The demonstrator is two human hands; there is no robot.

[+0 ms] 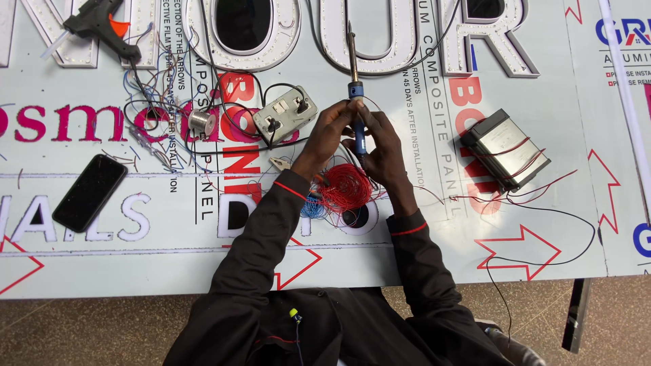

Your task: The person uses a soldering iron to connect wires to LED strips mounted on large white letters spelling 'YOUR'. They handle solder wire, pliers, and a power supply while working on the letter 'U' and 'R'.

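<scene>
A blue-handled soldering iron (354,74) points away from me, its metal tip toward the white channel letters. My right hand (380,146) grips its blue handle. My left hand (329,129) touches the iron's handle from the left, fingers pinched at it; a thin wire may be between them, too small to tell. A bundle of red wire (346,188) lies on the panel just below both hands, with a small blue coil (312,207) beside it.
On the printed white panel (135,264) lie a grey socket box (285,113), solder spool (201,122), black glue gun (102,24), black phone (89,192), and a grey power supply (505,149) with red and black leads. White LED letters (369,41) line the far side. The table edge is near me.
</scene>
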